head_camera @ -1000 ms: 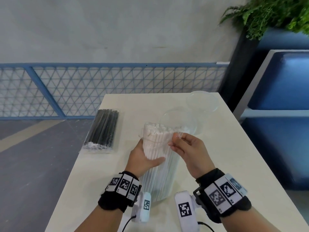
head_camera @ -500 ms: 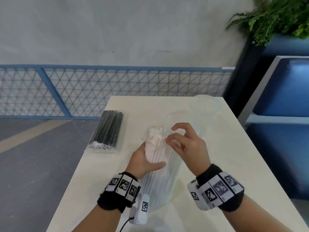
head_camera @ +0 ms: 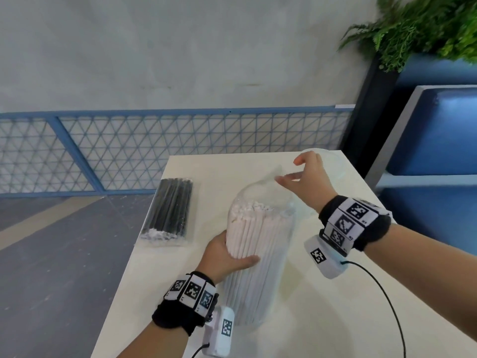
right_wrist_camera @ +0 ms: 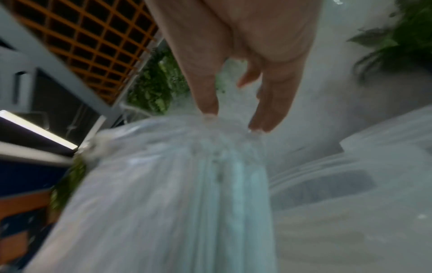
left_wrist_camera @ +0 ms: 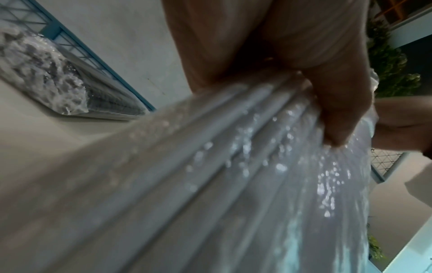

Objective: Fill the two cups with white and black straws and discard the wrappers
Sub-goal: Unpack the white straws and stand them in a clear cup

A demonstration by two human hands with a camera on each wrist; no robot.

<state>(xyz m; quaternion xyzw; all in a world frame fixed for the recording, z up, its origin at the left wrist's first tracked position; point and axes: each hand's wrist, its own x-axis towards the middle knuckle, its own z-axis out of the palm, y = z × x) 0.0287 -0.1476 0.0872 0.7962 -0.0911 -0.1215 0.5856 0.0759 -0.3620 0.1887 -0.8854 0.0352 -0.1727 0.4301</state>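
Head view: white straws [head_camera: 255, 244] in clear wrapper [head_camera: 260, 188], frame centre, long axis near upright, tips toward top; left hand [head_camera: 227, 254] wrapped round bundle; right hand [head_camera: 304, 177] pinches wrapper top. Black straws [head_camera: 170, 208] flat on bench [head_camera: 335, 293], centre left. Only this view shows both packs whole.

Left wrist: thumb [left_wrist_camera: 334, 110] pressed on glinting wrapper, straws run lower left to upper right.

Right wrist: fingertips [right_wrist_camera: 259, 125] pinch wrapper at centre; blurred.

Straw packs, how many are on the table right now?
2. The white straw pack stands upright, gripped by the left hand; the black straw pack lies flat at the table's left edge.
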